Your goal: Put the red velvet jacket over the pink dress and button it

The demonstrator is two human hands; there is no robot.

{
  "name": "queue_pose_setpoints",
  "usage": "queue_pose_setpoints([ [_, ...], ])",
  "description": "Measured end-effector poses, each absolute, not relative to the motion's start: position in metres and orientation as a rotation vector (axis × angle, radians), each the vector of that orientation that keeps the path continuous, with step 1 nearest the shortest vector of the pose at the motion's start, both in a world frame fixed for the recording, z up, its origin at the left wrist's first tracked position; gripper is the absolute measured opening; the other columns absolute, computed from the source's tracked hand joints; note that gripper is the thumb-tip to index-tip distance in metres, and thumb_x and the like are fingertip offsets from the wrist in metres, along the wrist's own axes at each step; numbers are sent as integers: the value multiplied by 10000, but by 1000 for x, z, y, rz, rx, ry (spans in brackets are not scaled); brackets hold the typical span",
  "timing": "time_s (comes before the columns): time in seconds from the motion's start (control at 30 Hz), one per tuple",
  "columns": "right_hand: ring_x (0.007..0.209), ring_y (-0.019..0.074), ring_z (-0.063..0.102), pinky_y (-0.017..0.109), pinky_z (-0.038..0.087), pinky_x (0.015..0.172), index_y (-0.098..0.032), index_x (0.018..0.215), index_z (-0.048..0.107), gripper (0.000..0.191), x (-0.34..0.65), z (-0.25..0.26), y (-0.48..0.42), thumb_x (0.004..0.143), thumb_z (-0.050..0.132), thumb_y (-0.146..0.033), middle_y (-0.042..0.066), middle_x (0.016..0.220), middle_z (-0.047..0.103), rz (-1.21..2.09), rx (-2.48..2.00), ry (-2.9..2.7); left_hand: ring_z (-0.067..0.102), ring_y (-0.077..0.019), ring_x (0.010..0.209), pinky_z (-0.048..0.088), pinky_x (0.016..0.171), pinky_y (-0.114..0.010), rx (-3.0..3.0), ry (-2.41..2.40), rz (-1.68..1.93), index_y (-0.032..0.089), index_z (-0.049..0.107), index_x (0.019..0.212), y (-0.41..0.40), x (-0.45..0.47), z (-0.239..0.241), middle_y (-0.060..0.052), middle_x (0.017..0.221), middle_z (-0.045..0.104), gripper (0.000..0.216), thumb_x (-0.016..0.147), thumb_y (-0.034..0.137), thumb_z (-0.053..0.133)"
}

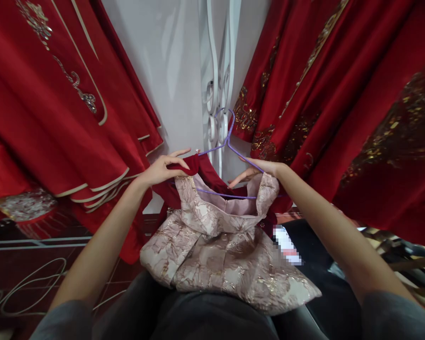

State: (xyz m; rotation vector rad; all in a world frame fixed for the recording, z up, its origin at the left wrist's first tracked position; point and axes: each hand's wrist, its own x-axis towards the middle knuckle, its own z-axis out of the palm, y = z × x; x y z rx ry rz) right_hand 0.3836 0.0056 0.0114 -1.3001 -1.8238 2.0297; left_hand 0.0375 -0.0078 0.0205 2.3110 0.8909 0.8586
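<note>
Head view shows both bare hands at the neckline of a pink-and-gold brocade dress with broad shoulder straps (230,264), which lies tilted over the lap, its neck opening up toward a thin purple hanger (228,140). A dark red velvet garment (212,171) shows behind the neckline. The left hand (163,169) has a narrow grip: thumb along the top of the left strap (188,191), fingers bent over the red cloth beside it. The right hand (257,171) is behind the hanger's sloping arm, fingers reaching inward near the right strap (268,191); whether that grip is tight on cloth I cannot tell.

Good handling here, I judge, means keeping both straps level and the hanger's lower bar centred across the neck opening. A light hold suits the stiff, raised brocade, since a hard pinch could crease it. The velvet is best kept flat behind the strap, so the two layers do not bunch. Letting the lap bear the skirt should ease the pull on the straps. The hook stands close to a white scrolled metal rack (231,33), so small, even moves seem safest.
</note>
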Motion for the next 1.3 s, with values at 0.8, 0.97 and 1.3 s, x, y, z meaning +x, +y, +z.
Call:
queue_pose_setpoints([
  [0.8,864,246,570,329,451,643,-209,1081,530,281,374,-7,-15,808,470,-179,104,1066,546,-470,-1483,-1737,603,-237,1084,407,1026,-421,1740,853,1618,195,596,763,-3,10,2,-62,1101,687,87,741,271,632],
  [0.97,869,253,577,332,458,623,-217,1080,541,319,374,-7,-7,764,524,-177,107,1110,534,-512,-1608,-1744,593,-223,1074,410,1015,-389,1773,885,1706,204,574,747,2,8,5,-35,1080,673,86,725,266,630],
  [1.3,808,201,573,300,420,722,-196,897,690,319,459,5,-34,647,537,-69,101,971,646,-221,-1911,-1581,578,-206,1042,442,907,-322,1637,1162,1780,192,552,742,-6,-35,-17,-39,1084,642,137,699,307,613],
])
